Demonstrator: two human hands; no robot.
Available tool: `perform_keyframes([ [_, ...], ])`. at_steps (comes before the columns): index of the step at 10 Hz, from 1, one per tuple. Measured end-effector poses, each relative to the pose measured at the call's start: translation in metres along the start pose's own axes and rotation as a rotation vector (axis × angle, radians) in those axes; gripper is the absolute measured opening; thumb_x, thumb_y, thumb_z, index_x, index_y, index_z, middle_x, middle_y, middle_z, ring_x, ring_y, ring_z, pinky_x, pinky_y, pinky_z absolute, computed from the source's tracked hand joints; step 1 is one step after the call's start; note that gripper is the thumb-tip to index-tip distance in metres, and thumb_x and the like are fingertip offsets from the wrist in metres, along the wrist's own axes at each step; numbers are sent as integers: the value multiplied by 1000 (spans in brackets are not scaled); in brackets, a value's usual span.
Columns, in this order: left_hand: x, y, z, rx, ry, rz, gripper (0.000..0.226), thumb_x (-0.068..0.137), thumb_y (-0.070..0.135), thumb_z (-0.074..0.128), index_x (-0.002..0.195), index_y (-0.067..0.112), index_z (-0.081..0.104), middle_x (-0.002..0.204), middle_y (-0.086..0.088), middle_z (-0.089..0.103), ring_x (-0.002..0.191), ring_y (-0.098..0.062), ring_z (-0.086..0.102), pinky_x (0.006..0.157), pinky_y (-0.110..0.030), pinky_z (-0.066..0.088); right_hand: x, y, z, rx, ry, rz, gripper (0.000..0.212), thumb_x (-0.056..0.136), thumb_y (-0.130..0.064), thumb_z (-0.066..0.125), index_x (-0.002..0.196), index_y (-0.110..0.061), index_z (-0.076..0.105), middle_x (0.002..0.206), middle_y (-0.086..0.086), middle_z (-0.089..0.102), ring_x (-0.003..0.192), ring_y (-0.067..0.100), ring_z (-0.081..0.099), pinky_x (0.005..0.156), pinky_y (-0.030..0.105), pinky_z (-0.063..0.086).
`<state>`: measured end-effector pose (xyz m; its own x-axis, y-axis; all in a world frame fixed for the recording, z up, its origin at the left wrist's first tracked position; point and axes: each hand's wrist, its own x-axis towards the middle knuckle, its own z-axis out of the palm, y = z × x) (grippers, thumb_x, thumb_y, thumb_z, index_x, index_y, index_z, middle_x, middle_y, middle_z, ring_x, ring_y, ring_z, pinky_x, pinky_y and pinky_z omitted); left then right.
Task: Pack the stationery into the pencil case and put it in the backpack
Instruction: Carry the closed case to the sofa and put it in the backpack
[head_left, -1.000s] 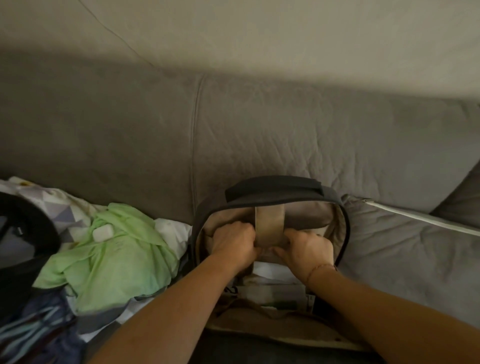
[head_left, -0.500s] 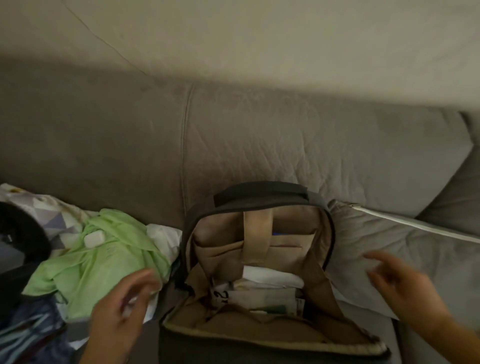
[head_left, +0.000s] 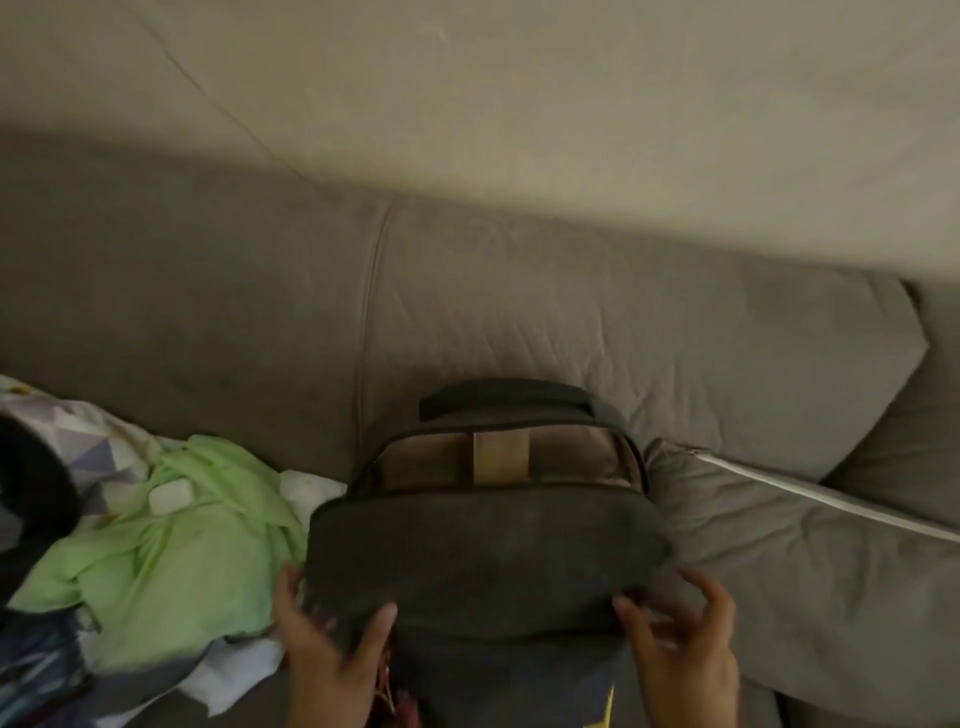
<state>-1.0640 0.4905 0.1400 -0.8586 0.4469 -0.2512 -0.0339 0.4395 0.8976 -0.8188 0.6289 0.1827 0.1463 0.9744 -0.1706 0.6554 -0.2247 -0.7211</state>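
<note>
On the sofa (head_left: 519, 291), left to right: green cloth (head_left: 171, 540), then my left hand (head_left: 332, 644), fingers spread wide and pressed flat on the lower-left of the backpack (head_left: 483, 561) flap, gripping nothing. The backpack stands against the backrest, flap folded up toward the top, a strip of tan lining still open; pencil case not visible, presumably inside. My right hand (head_left: 685, 644), fingers loosely curled and empty, sits at the flap's lower-right edge; both hands equally near, zip line running left-right above them.
</note>
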Motion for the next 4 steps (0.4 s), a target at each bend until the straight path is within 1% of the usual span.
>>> perform_keyframes([
  [1,17,13,13,128,29,156,83,67,43,79,137,32,35,134,-1,41,123,-18,48,102,-43,44,18,-22,11,-203,-92,-128,36,76,-42,75,103,-27,57,87,0,75,82,33,70,64,37,48],
  [2,32,23,22,264,14,172,80,72,47,74,138,21,37,133,-10,45,125,-26,40,103,-49,41,43,-35,19,-375,-203,-132,23,85,-48,61,98,-28,59,92,2,72,89,33,66,63,31,40],
  [3,39,33,19,345,-47,148,75,75,43,73,137,20,38,132,-10,50,124,-27,44,101,-49,42,57,-42,18,-486,-309,-89,20,86,-50,57,94,-31,56,86,2,61,91,30,62,66,30,39],
  [4,33,26,-3,351,-208,143,81,73,32,78,142,29,34,138,-7,48,128,-26,45,105,-46,40,52,-38,-2,-418,-428,-72,15,84,-43,62,92,-33,54,96,4,66,96,30,63,72,32,46],
])
